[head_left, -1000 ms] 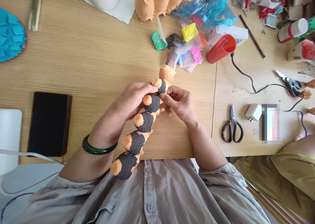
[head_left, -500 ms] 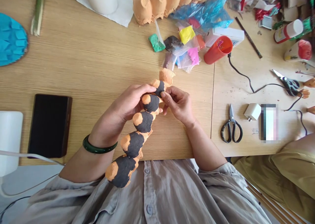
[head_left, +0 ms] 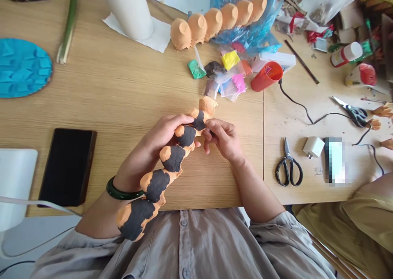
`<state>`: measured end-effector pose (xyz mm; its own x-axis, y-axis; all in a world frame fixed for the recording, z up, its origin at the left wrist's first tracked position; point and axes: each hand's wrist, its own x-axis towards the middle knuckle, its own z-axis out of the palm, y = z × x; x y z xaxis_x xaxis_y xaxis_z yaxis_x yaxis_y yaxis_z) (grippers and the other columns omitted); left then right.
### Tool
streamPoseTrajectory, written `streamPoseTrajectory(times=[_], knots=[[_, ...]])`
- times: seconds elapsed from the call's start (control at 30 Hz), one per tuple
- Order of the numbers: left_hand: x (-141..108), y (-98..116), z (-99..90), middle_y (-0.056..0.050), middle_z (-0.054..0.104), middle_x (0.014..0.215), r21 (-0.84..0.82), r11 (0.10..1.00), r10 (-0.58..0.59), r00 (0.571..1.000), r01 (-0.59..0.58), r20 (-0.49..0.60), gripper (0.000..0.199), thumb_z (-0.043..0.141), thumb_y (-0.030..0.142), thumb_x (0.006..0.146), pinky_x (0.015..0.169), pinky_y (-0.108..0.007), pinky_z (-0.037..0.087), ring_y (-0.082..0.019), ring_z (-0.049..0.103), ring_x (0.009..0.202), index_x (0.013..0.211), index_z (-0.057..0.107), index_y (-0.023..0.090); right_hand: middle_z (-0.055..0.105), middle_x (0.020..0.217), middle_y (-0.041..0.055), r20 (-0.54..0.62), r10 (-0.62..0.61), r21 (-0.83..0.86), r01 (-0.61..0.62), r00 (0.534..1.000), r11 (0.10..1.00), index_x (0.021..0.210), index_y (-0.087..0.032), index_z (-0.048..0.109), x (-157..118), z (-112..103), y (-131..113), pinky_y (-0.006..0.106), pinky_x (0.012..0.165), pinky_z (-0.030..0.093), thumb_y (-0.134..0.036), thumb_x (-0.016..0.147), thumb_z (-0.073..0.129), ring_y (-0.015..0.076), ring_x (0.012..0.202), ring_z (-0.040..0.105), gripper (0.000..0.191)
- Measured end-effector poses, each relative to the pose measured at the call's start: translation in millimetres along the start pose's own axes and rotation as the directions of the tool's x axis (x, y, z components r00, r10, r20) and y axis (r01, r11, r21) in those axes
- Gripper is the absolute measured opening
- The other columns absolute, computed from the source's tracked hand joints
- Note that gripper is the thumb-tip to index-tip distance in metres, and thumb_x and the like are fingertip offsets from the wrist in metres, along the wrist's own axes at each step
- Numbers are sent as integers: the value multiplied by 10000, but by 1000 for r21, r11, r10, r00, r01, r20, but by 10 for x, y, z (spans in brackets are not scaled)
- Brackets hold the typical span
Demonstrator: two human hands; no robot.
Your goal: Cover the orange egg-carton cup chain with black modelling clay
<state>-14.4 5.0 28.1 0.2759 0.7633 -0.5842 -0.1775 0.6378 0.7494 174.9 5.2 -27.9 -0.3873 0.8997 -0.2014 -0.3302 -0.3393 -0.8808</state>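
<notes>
A long bumpy strip (head_left: 173,158) of joined orange cups, several partly covered with black clay, slants from the lower left toward the middle. My left hand (head_left: 166,133) grips it from the left near the upper end, thumb on top, some fingers hidden beneath. On its right side, my right hand (head_left: 222,136) has thumb and index finger pinched at the edge of a black patch. A small dark bit, probably black clay, shows between those fingers. Small bags of coloured clay (head_left: 230,61) lie just beyond the strip's upper end.
Behind are a second orange strip (head_left: 213,23), a blue plastic bag (head_left: 260,29) and a white roll (head_left: 132,13). A red cup (head_left: 266,76), scissors (head_left: 288,164) and a charger (head_left: 313,147) are at right. A black tablet (head_left: 68,166) lies left; a person sits at right.
The view has shifted, showing more of the far table. The strip's near end has swung left. My right fingers have drawn slightly back from the black patch, and a dark bit now shows among them.
</notes>
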Motion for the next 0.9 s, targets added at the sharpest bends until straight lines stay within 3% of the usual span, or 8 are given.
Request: streamPoseTrajectory(times=[0.07,0.17,0.33,0.5,0.7,0.9], knots=[[-2,-2,-2,32,591,590,11,1000,14,1000,-14,-3,271,676,375,976,510,-169,518,-120,661,564,797,678,172,523,667,-77,0,4,-13,-4,1000,1000,746,-182,659,-10,-5,-10,199,411,570,-616,901,872,64,468,592,507],[10,-2,18,28,595,577,10,999,51,998,-51,-21,243,675,338,940,558,-218,599,-123,640,526,772,676,162,634,709,-75,-10,21,-46,-21,1000,999,900,-176,731,-11,2,-16,186,405,560,-594,835,936,62,466,620,470],[39,-5,69,12,695,676,14,991,134,991,-133,-25,131,716,279,827,560,-273,650,-129,634,529,865,735,155,732,717,-45,-31,71,-72,-73,997,995,879,-189,691,22,34,-7,183,405,541,-610,747,989,84,510,659,533],[75,-58,44,-6,744,781,32,985,168,986,-167,-15,189,773,307,799,582,-303,659,-146,645,602,931,767,172,740,728,-32,-36,68,-124,-72,997,990,864,-193,656,42,-3,18,196,401,538,-659,739,978,96,513,675,581],[129,-145,-6,-30,742,811,46,983,180,984,-180,8,275,884,386,746,621,-269,629,-174,689,695,895,772,184,677,663,-56,-55,-27,-272,11,998,962,830,-206,602,30,-15,70,176,362,446,-708,815,906,70,430,615,587],[74,-55,53,-2,651,683,-24,993,113,993,-114,-42,160,847,339,803,584,-296,598,-173,634,584,825,741,221,689,750,-42,-98,3,-140,-17,995,990,928,-208,657,21,55,61,215,404,530,-722,783,922,90,505,629,597]])
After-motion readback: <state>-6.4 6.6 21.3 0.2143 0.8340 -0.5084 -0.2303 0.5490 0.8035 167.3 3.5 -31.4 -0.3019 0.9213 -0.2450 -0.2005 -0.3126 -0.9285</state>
